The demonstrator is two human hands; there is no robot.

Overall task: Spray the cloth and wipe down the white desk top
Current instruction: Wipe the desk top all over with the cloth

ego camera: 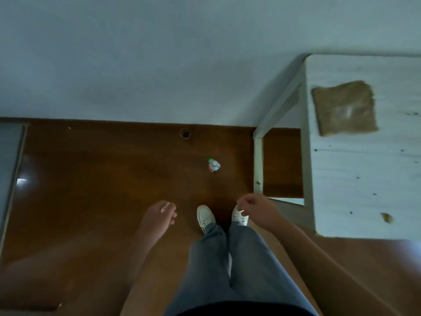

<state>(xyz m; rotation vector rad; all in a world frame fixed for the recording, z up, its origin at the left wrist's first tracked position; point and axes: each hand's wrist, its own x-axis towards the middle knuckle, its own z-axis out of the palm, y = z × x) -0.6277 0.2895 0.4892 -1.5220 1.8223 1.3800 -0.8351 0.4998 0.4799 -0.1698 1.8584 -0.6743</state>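
Note:
A small spray bottle (213, 165) with a green tip stands on the brown wooden floor, ahead of my feet. The white desk (364, 179) fills the right side, its top speckled with dark marks. A brown cloth (345, 108) lies flat on the desk's far part. My left hand (160, 215) hangs over the floor, fingers loosely apart, holding nothing. My right hand (252, 207) hovers near the desk's left leg with fingers curled, and nothing is in it. Both hands are well short of the bottle and the cloth.
A pale wall (159, 65) runs behind the floor. A round hole or ring (185, 133) sits in the floor near the wall. The desk's white frame leg (258, 165) stands just right of the bottle. A grey panel (9, 169) borders the far left.

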